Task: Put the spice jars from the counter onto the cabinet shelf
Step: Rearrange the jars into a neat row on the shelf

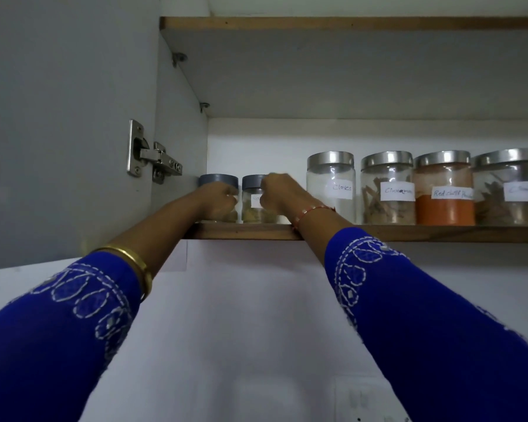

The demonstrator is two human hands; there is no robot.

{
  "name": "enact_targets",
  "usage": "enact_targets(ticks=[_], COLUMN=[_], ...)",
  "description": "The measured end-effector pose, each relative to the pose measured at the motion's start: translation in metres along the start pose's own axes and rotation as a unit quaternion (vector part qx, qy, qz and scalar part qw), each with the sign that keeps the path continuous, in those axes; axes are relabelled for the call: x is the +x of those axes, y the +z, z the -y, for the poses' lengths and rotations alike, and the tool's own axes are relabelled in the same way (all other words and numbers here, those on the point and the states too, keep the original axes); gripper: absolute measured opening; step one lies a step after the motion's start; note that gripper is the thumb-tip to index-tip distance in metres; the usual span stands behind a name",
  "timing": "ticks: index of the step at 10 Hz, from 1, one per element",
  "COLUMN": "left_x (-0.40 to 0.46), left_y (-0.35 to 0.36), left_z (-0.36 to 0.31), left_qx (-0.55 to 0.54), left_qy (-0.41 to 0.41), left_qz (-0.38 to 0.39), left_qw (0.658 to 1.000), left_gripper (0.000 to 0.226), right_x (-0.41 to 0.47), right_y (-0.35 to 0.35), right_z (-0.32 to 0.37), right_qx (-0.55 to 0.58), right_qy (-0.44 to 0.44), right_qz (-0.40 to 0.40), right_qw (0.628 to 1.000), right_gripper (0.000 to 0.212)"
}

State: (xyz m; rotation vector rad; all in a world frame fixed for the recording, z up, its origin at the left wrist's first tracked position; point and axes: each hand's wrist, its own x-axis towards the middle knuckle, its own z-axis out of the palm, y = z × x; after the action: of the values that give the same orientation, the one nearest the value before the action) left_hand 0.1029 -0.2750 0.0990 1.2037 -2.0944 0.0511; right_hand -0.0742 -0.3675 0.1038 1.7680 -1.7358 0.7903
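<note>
I am reaching up with both arms, each hand curling around 1 small grey-lidded jar standing upright at the shelf's (378, 233) left end. My left hand (218, 202) is gripping the left jar (218, 181); my right hand (279, 193) is gripping the right jar (253, 202) just beside it.

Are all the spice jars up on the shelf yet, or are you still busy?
Nearly there. Four steel-lidded jars, like the Cloves jar, already stand on the shelf. The left hand grips one grey-lidded jar and the right hand another, both resting on the shelf. The counter is out of view, so more may wait.
</note>
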Motion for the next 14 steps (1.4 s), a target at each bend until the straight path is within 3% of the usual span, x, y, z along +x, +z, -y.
enact_targets(ticks=[1, 2, 3, 5, 6, 8, 9, 11, 13, 14], left_x=[-0.013, -0.026, -0.037, -0.063, -0.072, -0.080, -0.080, -0.077, -0.074, -0.074], left_y=[0.000, -0.001, 0.004, 0.028, 0.037, 0.048, 0.056, 0.068, 0.061, 0.060], left_z=[-0.008, -0.026, -0.053, -0.107, -0.125, -0.142, -0.141, -0.144, -0.156, -0.162], left_qx=[0.000, -0.027, -0.050, -0.123, -0.127, -0.059, -0.038, 0.118, 0.112, 0.098], left_qy=[0.045, 0.083, 0.110, 0.144, 0.154, 0.182, 0.186, 0.135, 0.080, 0.057], left_qz=[-0.008, -0.038, -0.063, -0.103, -0.100, -0.065, -0.048, -0.011, 0.077, 0.094], left_qw=[0.999, 0.995, 0.991, 0.976, 0.975, 0.979, 0.981, 0.984, 0.988, 0.989], left_gripper=[0.039, 0.038, 0.038, 0.041, 0.043, 0.042, 0.042, 0.054, 0.060, 0.061], right_x=[-0.102, -0.122, -0.149, -0.199, -0.217, -0.233, -0.235, -0.222, -0.214, -0.208], right_y=[-0.107, -0.118, -0.126, -0.151, -0.164, -0.175, -0.168, -0.155, -0.150, -0.155], right_z=[0.048, 0.040, 0.025, -0.022, -0.046, -0.079, -0.083, -0.084, -0.084, -0.086], right_qx=[0.124, 0.165, 0.134, 0.089, 0.061, 0.109, 0.078, 0.012, -0.003, -0.009], right_qy=[0.031, 0.002, -0.037, -0.012, 0.020, 0.137, 0.120, 0.083, 0.097, 0.114], right_qz=[-0.091, -0.172, -0.206, -0.278, -0.269, -0.161, -0.091, -0.056, -0.038, 0.011], right_qw=[0.988, 0.971, 0.969, 0.956, 0.961, 0.971, 0.986, 0.995, 0.995, 0.993], right_gripper=[0.025, 0.028, 0.027, 0.025, 0.024, 0.038, 0.040, 0.040, 0.040, 0.041])
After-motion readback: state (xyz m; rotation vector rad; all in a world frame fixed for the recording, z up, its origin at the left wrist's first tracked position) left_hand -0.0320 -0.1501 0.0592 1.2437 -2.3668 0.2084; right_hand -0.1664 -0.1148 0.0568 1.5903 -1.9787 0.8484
